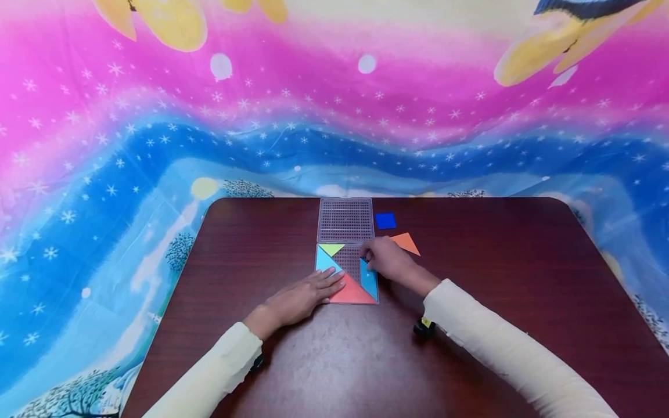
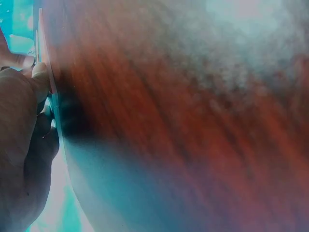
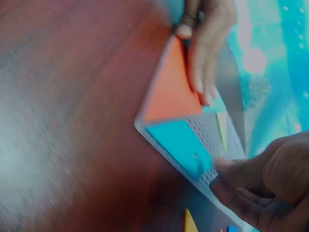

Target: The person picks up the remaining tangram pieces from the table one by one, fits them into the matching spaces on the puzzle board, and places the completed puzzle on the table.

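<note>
The person's left hand (image 1: 305,293) lies flat over the lower gridded tray (image 1: 350,260), its fingers straight and a little apart, resting across a red triangle (image 1: 352,294) and a light-blue triangle (image 1: 323,260); it grips nothing. The right hand (image 1: 387,259) is over by the tray's right side, its thumb and forefinger curled and close together at the far end of a blue four-sided piece (image 1: 369,281). I cannot tell from here whether they pinch that piece or only touch it.

The blue four-sided piece sits inside the tray along the right edge, its near end beside the red triangle, which fills the near right corner. The light-blue triangle runs along the left side, and a yellow-green triangle (image 1: 331,248) fits into the far left corner. Bare grid shows between them.

Directly behind stands a second gridded panel (image 1: 346,220), edge to edge with the tray. Right of it on the dark wooden counter (image 1: 240,249) lie a blue square (image 1: 385,220) and an orange triangle (image 1: 408,242), partly covered by the right hand. A pink-and-blue snowflake backdrop (image 1: 334,110) hangs beyond.
</note>
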`<move>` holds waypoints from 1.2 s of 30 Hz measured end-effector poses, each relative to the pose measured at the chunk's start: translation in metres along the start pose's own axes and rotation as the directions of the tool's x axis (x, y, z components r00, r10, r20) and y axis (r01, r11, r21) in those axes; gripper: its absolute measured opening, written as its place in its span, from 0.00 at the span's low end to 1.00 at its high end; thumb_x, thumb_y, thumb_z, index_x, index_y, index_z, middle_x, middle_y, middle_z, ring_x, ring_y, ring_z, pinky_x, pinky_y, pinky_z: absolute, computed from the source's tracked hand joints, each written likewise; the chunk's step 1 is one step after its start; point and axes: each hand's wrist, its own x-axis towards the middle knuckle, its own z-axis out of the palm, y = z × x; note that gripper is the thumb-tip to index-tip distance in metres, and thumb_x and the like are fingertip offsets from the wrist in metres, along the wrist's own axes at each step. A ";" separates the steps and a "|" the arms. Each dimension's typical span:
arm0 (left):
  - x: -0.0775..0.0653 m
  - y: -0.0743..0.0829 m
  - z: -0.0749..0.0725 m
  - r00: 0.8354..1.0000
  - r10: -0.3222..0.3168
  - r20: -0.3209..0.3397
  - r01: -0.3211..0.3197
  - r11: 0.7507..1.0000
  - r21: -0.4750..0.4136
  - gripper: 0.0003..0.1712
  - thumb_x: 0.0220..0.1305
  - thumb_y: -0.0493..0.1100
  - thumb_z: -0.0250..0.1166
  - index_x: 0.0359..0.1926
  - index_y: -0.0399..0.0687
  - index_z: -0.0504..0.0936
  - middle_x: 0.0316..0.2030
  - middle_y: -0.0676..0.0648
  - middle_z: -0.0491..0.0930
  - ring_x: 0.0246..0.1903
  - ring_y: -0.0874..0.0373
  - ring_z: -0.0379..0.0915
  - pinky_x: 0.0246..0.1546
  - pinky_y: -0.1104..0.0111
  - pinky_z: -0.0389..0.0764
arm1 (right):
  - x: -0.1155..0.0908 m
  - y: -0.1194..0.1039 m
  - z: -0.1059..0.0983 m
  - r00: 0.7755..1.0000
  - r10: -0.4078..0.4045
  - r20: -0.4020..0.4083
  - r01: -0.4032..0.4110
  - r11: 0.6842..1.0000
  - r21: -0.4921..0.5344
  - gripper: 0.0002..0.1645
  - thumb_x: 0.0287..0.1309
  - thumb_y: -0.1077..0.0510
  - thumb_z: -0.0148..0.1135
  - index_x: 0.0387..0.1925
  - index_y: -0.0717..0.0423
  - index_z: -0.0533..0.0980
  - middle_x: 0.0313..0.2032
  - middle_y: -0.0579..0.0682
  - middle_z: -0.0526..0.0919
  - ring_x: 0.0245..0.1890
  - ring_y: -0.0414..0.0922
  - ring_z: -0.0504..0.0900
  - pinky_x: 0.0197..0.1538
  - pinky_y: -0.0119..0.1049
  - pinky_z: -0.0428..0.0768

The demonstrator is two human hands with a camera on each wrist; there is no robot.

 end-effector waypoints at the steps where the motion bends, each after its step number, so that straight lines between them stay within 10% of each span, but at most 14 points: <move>1: -0.001 0.000 0.000 1.000 -0.002 0.000 0.002 1.000 -0.003 0.31 0.81 0.46 0.53 0.80 0.53 0.59 0.81 0.51 0.54 0.81 0.52 0.47 0.81 0.57 0.56 | 0.001 0.003 -0.003 1.000 -0.005 -0.027 0.005 1.000 -0.008 0.13 0.61 0.68 0.69 0.48 0.61 0.85 0.38 0.54 0.87 0.32 0.42 0.81 0.36 0.34 0.86; 24: -0.002 -0.001 0.002 0.999 -0.033 0.022 0.034 0.999 -0.033 0.32 0.81 0.48 0.51 0.80 0.57 0.56 0.82 0.54 0.50 0.82 0.54 0.42 0.81 0.58 0.53 | -0.006 0.063 -0.040 0.988 0.120 -0.100 -0.132 0.983 -0.124 0.12 0.63 0.63 0.71 0.45 0.66 0.81 0.42 0.59 0.80 0.39 0.51 0.80 0.45 0.46 0.87; 36: -0.002 0.000 0.001 0.999 -0.040 0.022 0.041 0.999 -0.035 0.32 0.80 0.48 0.52 0.80 0.57 0.56 0.82 0.53 0.51 0.82 0.53 0.44 0.81 0.57 0.54 | 0.014 0.077 -0.043 0.978 0.162 -0.132 -0.175 0.980 -0.093 0.25 0.67 0.61 0.67 0.61 0.68 0.75 0.56 0.65 0.77 0.53 0.59 0.80 0.60 0.55 0.83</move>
